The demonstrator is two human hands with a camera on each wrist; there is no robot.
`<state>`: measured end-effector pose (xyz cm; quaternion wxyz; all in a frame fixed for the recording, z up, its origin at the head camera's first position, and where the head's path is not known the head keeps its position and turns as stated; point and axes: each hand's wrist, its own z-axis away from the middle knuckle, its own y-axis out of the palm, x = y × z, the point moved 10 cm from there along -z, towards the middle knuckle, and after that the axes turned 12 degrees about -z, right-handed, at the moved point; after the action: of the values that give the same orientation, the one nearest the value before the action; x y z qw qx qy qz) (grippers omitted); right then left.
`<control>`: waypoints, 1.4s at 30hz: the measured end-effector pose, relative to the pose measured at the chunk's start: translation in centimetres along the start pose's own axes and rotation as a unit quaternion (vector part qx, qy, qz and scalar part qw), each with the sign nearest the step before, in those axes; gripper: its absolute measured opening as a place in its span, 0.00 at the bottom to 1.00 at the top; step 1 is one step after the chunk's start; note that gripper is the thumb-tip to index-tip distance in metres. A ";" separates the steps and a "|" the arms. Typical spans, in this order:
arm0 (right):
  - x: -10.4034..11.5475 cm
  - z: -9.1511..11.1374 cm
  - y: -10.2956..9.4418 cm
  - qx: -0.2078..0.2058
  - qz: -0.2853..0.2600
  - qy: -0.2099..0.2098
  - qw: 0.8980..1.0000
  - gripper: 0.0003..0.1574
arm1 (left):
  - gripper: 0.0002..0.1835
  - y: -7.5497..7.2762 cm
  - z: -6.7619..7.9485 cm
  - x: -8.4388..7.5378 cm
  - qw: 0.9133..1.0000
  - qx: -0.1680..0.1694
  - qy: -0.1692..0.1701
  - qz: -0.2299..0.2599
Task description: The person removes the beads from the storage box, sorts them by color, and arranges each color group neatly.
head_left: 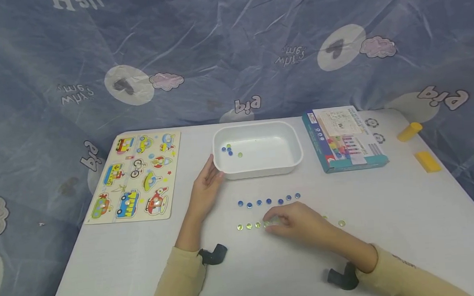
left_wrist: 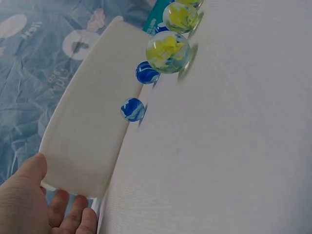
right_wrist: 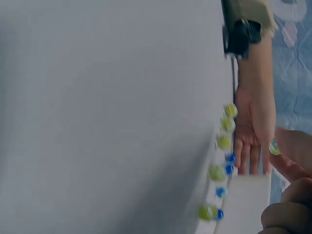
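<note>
My right hand [head_left: 300, 222] pinches a clear glass marble with a yellow-green core [right_wrist: 275, 147] between thumb and index finger, over a row of similar yellow-green marbles [head_left: 249, 226]. That hand covers part of the row. Behind it runs a row of several blue marbles [head_left: 269, 201]. A white rectangular tray [head_left: 258, 173] stands farther back, with blue and yellow-green marbles at its left end. My left hand [head_left: 205, 187] rests against the tray's front left corner, its thumb near the front and its extended fingers along the left end. The left wrist view shows its fingertips right at that end wall.
A wooden picture puzzle board [head_left: 133, 179] lies at the left. Right of the tray is a boxed toy set [head_left: 345, 139]. A yellow cylinder [head_left: 409, 132] and a yellow block [head_left: 428, 161] are near the right table edge. A blue printed cloth [head_left: 209, 47] hangs behind.
</note>
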<state>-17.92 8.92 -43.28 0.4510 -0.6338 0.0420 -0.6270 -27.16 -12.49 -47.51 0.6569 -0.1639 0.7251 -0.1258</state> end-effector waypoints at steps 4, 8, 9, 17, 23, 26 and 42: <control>0.9 -0.6 2.4 0.025 0.008 -0.023 0.999 0.14 | 0.33 0.0 0.0 0.1 1.000 0.004 0.002 0.004; 2.1 -1.1 4.5 0.048 0.029 -0.056 0.997 0.12 | 0.32 0.1 0.0 0.1 1.000 0.003 0.003 0.009; 2.4 -1.2 4.9 0.052 0.035 -0.065 0.996 0.11 | 0.32 0.1 0.0 0.1 1.000 0.002 0.003 0.010; 3.0 -2.0 7.0 0.069 0.064 -0.084 0.992 0.09 | 0.33 0.2 0.1 0.0 1.000 0.005 0.003 0.004; 3.0 -2.3 7.4 0.072 0.076 -0.076 0.992 0.10 | 0.33 0.0 0.0 0.0 1.000 0.003 0.005 0.005; 3.4 -2.2 7.0 0.069 0.079 -0.083 0.991 0.12 | 0.33 0.0 0.0 0.1 1.000 0.004 0.001 0.005; 4.8 -6.9 -6.8 -0.118 0.050 -0.076 0.989 0.15 | 0.32 0.0 -0.1 0.1 1.000 -0.004 -0.010 -0.006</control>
<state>-26.14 6.30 -36.73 0.4056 -0.7252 0.1130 -0.5447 -27.27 -12.51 -47.63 0.6623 -0.1721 0.7183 -0.1253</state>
